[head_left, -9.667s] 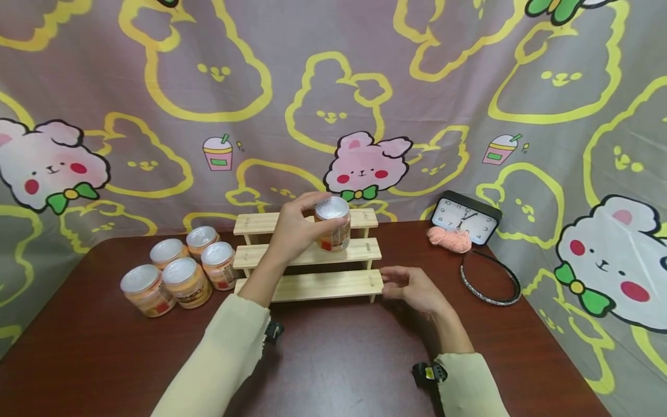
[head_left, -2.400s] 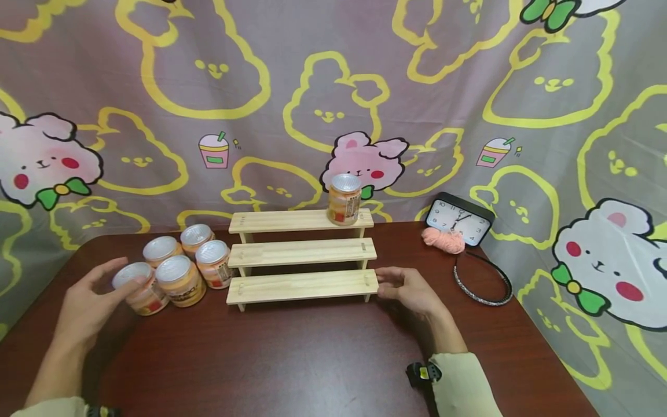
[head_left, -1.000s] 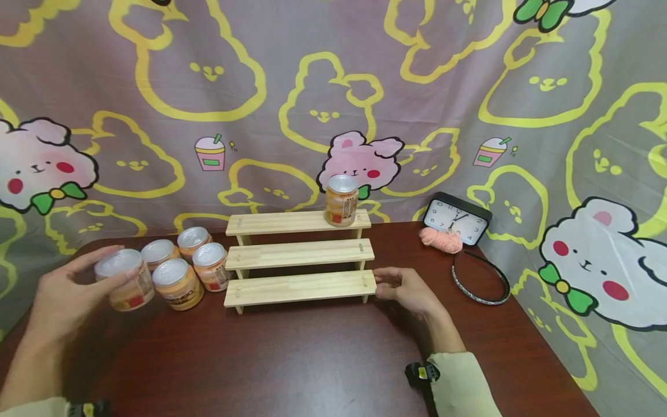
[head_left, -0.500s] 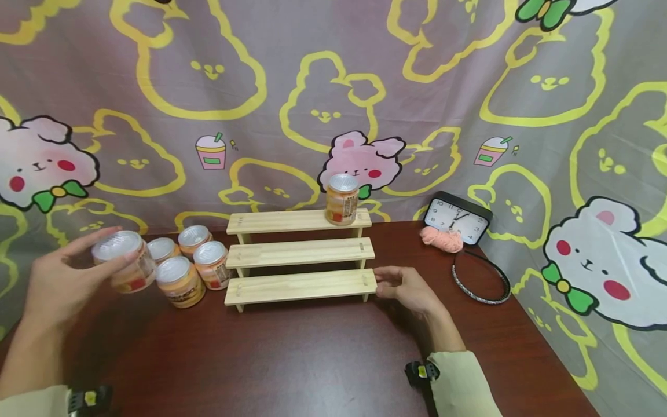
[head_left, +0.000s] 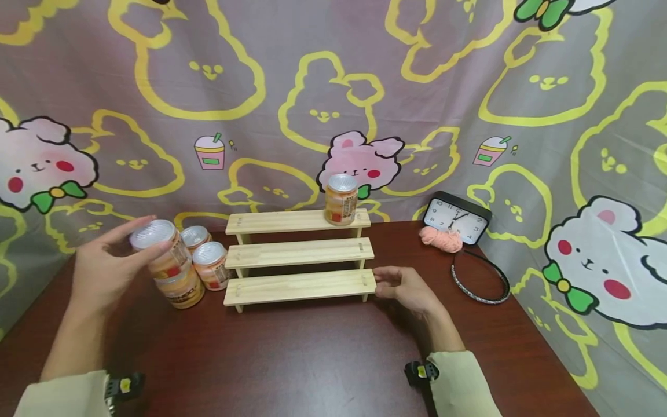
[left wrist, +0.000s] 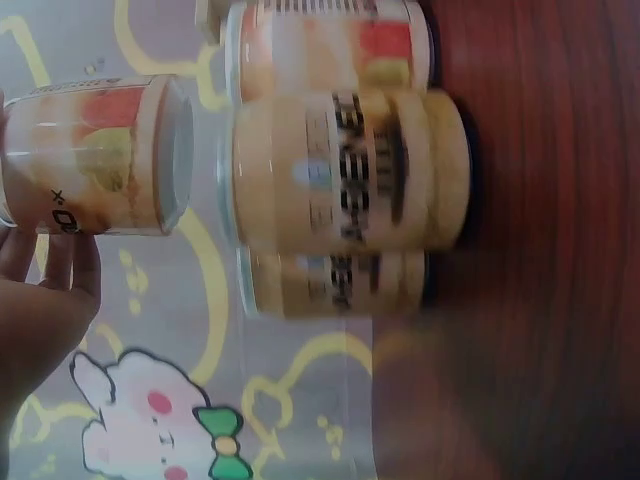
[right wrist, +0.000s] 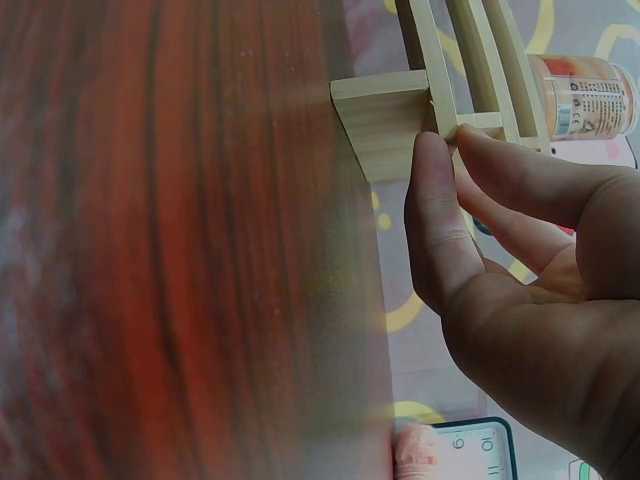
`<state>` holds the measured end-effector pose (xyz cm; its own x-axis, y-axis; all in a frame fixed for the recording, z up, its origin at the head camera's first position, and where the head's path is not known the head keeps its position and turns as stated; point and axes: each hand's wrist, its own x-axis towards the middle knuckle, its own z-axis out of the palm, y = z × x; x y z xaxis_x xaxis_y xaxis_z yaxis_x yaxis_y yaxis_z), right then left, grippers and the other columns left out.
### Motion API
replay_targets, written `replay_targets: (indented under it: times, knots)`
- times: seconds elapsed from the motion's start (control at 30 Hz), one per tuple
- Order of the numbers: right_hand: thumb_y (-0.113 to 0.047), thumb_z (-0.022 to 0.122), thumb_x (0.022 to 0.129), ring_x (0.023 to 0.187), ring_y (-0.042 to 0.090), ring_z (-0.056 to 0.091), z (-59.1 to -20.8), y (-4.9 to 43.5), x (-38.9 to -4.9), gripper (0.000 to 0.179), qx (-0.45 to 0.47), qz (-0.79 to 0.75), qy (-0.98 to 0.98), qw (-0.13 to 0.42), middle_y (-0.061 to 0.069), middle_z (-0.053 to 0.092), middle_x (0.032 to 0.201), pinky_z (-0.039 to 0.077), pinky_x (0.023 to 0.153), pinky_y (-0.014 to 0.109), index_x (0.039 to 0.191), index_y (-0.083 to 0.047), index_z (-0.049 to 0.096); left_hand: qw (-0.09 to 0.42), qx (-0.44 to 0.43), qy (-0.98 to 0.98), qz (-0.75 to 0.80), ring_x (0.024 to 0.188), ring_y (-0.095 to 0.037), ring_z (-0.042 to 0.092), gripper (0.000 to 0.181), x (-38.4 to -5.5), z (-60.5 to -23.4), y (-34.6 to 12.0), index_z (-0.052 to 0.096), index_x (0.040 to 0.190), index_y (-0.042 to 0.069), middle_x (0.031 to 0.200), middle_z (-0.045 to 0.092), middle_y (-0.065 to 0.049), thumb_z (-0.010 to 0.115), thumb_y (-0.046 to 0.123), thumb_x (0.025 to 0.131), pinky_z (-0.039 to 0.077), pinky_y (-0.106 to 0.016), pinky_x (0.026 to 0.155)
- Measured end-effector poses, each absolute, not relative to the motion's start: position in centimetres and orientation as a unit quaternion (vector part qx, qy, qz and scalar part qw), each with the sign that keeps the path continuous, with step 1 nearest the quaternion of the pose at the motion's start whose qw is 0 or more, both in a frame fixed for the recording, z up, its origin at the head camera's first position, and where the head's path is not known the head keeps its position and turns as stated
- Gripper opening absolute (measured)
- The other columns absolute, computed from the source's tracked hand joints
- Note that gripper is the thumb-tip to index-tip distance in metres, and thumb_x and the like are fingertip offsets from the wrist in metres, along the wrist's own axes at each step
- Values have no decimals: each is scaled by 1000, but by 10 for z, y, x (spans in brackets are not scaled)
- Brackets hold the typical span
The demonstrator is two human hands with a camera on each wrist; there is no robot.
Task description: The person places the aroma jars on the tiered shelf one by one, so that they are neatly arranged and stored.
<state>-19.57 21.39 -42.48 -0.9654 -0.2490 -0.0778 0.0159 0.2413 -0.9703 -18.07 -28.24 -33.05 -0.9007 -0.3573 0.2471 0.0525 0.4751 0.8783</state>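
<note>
My left hand grips a jar with an orange fruit label and a silvery ribbed lid, fingers behind and thumb in front. In the left wrist view this held jar hangs apart from the standing jars. In the head view it overlaps the front standing jar. A three-step wooden rack stands mid-table, one matching jar upright at the right of its top step. My right hand pinches the right end of the lowest step; in the right wrist view thumb and fingertip meet at the rack's corner.
Two more jars show left of the rack; another is hidden behind the left hand and its jar. At the back right are a black-framed clock, pink yarn and a dark headband. A patterned curtain hangs behind the brown table.
A jar went onto the top step earlier. Since then the left hand has gripped the leftmost jar, lifted it and moved right over the others. The right hand stays at the rack's end.
</note>
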Motion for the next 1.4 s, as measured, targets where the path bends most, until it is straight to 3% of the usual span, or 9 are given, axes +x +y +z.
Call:
replay_targets:
  times: [0.17,0.3,0.53,0.87,1.17,1.4]
  knots:
    - [9,68,89,111,35,65,-424,214,-196,47,-77,-605,785,107,32,62,125,57,84,30,133,18,53,208,63,-832,-511,104,-11,53,63,-186,-331,-263,62,141,12,130,59,-1,85,27,85,46,-11,73]
    - [10,68,89,110,34,65,-423,215,-198,47,-75,-602,788,105,32,62,125,57,83,30,133,18,54,218,24,-825,-521,97,-10,57,59,-192,-331,-246,65,138,12,118,63,4,86,23,84,49,-12,70]
    - [10,68,90,109,31,65,-421,220,-200,47,-76,-601,788,109,32,62,125,57,82,29,133,18,53,215,-24,-824,-524,88,-13,57,56,-200,-326,-221,69,133,12,113,65,1,88,24,82,47,-14,66]
    - [9,69,89,111,33,65,-424,217,-197,46,-75,-601,789,106,31,63,125,57,84,32,132,17,55,178,-37,-805,-564,100,-12,58,59,-207,-318,-201,67,136,12,124,63,-3,88,24,82,51,-14,74]
    - [12,68,88,109,33,66,-428,214,-196,46,-74,-613,780,104,31,63,123,57,85,34,131,19,54,162,-37,-805,-570,92,-8,60,62,-217,-312,-192,67,136,14,113,65,2,89,30,81,51,-14,70]
    - [10,68,88,109,33,65,-427,214,-196,46,-77,-612,780,104,32,63,124,57,85,34,131,19,54,159,-36,-809,-565,93,-6,63,65,-225,-312,-184,66,136,13,116,67,-3,89,34,80,53,-14,73]
